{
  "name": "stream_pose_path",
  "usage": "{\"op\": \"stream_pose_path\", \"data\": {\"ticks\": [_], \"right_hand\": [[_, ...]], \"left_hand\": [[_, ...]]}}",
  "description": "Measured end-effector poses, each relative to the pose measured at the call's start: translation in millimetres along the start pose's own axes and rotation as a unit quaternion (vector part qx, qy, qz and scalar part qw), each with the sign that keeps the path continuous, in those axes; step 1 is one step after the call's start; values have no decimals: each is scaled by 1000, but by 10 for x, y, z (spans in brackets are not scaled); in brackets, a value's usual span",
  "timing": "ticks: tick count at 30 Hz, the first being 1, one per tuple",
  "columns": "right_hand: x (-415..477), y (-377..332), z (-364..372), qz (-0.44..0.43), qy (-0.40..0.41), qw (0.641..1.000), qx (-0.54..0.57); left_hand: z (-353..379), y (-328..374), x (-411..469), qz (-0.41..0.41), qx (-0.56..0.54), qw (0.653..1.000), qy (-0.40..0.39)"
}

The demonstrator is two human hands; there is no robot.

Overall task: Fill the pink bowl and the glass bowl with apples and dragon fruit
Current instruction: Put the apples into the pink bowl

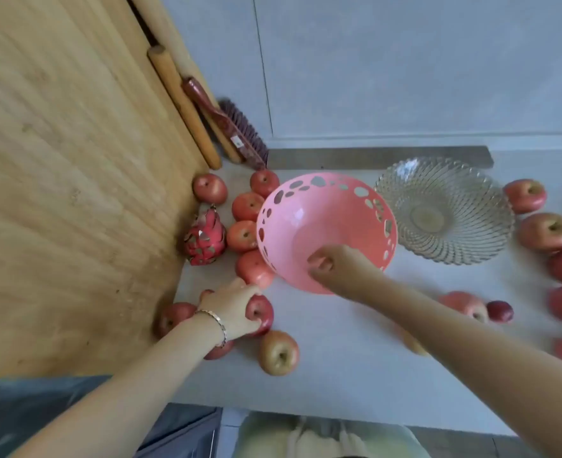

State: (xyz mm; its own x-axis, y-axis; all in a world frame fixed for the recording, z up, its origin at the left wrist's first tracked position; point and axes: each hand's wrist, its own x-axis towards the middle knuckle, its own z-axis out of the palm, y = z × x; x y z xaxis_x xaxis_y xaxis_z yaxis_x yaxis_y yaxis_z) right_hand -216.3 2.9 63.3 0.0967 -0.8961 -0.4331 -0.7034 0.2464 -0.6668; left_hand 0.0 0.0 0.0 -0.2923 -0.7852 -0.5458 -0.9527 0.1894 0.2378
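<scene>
The pink bowl (322, 209) with cut-out holes stands tilted at the middle of the counter, and my right hand (331, 261) grips its near rim. Nothing lies inside it. The ribbed glass bowl (444, 209) sits to its right, holding nothing. My left hand (231, 307) curls round a red apple (262, 314) at the near left. A dragon fruit (204, 238) lies against the wooden board. Several apples (245, 206) cluster left of the pink bowl and several more apples (547, 231) lie at the right.
A large wooden board (68, 180) leans at the left, with rolling pins (182, 104) and a red brush (233, 127) behind it. A yellow-red apple (278, 353) lies near the front. The grey counter (355, 375) ends at its near edge below.
</scene>
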Motion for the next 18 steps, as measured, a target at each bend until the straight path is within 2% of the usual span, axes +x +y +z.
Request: {"op": "stream_pose_path", "data": {"ticks": [2,5,8,13,18], "right_hand": [[-5,-103,256,-17,-67,994,-89],[-21,-220,732,34,-180,964,-191],[6,-234,1003,107,-195,951,-216],[63,-175,1262,160,-214,949,-169],[-37,-169,1052,139,-206,955,-162]], "left_hand": [[15,-11,8,36,96,995,-18],[71,-44,55,64,172,983,-19],[132,-33,88,66,219,973,-8],[186,-45,167,65,196,978,-32],[105,-115,145,70,97,992,-30]]}}
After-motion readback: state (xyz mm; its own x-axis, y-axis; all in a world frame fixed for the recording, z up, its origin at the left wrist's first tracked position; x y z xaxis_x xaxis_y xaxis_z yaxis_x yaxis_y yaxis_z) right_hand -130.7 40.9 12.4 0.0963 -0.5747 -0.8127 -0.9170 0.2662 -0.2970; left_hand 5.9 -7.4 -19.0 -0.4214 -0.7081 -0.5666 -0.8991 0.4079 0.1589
